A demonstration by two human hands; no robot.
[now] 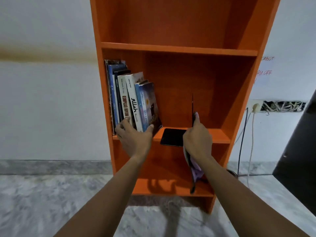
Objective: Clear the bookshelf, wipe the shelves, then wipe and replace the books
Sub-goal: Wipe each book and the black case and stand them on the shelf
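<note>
The tall orange laminate bookshelf (171, 48) fills the centre of the frame. Three shelf boards show, and a fourth panel sits at its foot.

On the middle board, at centre left, a row of about seven upright paperback books (131, 100) stands with spines facing out. Their long axes run up and down, and all lean with their tops towards the left side panel. The one furthest right shows its dark blue cover.

One thin dark book (192, 106) at centre right is seen edge-on. Its long axis is vertical, reaching from the middle compartment down to the bottom one.

One flat black rectangle (172, 136) lies on the middle board between the hands, overhanging the front edge.

Both bare forearms reach up from the lower frame. The left hand (134, 134) is palm-forward at the foot of the row, with fingers spread and bent onto the left spines. Its thumb is on the blue cover, so it clasps the books between them. The right hand (197, 135) is turned thumb-up, its fingers wrapped round the thin dark book. It also holds one lilac cloth (196, 170), which hangs below the wrist.
</note>
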